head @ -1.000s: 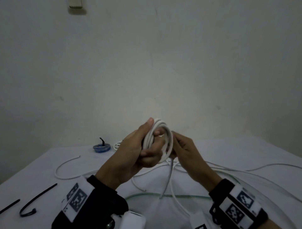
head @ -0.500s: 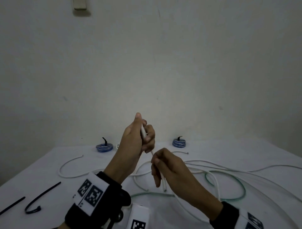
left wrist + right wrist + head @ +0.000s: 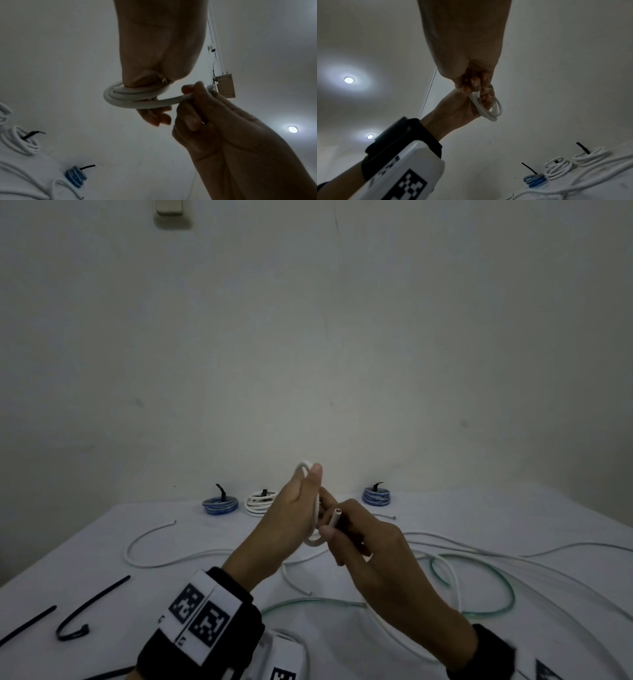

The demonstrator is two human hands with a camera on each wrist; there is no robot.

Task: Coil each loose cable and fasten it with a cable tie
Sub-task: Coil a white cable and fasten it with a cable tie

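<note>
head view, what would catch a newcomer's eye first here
First the two hands raised mid-frame: the left hand grips a small white cable coil, and the right hand pinches its free end. Behind them, three tied coils line the table's far edge, blue, white, blue. Loose cables sprawl at right; black cable ties lie near left.

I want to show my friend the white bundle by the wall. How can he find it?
Look at the table's far edge, against the wall. Three tied coils sit in a row there; the white coil is the middle one, between two blue coils, with a black tie poking up.
</note>
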